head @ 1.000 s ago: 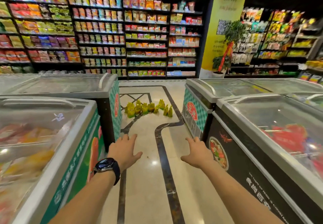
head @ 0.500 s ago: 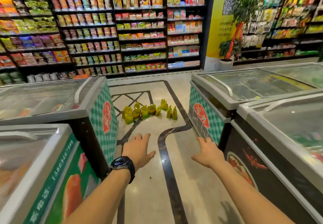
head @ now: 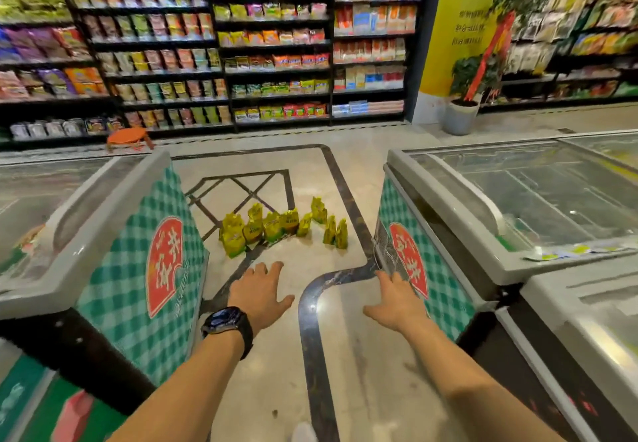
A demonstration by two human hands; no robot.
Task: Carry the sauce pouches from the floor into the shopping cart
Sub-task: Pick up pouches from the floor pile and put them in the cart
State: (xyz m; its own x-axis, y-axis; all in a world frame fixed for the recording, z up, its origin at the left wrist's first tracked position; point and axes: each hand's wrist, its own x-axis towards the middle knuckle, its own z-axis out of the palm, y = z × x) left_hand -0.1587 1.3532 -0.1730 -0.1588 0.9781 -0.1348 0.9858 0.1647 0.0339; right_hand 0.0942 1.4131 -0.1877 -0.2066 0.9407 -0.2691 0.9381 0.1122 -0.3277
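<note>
Item: sauce pouches (head: 279, 227), a cluster of yellow-green packs standing upright on the floor (head: 348, 355), none yet lifted.
Location: we find them in the aisle gap between the left freezer (head: 138, 252) and the right freezer (head: 483, 220), on the pale tile crossed by dark inlay lines.
Layout: the cluster runs left to right across our path; its long axis lies crosswise to our reach. Most packs crowd the left and middle, touching or overlapping; two stand slightly apart at the right end.
Direction from hands: straight ahead and lower down, beyond both sets of fingertips.
Left hand (head: 260, 291): fingers spread, palm down, holding nothing; a dark watch (head: 226, 321) sits on its wrist.
Right hand (head: 395, 303): fingers loosely extended, palm down, holding nothing, just beside the checked end panel of the right freezer.
Nearer hand: we judge the left, which points at the dense left half of the row; the right lines up nearer the two separate packs.
Gap: we see clear floor between hands and pouches; no contact.
Shopping cart: not in view; we cannot tell where it stands.
Next move, our judgement: step closer and bend down before any grasp.
</note>
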